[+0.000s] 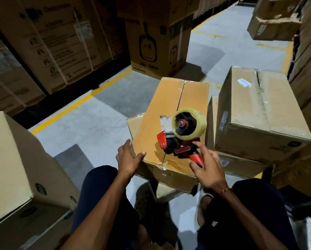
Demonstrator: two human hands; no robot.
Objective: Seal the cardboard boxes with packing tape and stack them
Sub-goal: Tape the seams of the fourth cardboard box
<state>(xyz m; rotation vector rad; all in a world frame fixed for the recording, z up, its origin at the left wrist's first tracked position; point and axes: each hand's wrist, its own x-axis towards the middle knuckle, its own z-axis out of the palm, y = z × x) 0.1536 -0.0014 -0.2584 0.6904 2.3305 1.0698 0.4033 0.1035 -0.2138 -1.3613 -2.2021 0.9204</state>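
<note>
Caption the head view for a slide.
Left hand steadies box; right hand reaches tape dispenser on its seam.

Bare floor (100,112) open left of box (171,112); stacked boxes (259,112) block right, seemingly touching

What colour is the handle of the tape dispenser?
Red-orange with black trim, on the tape dispenser, seen in the head view.
</note>
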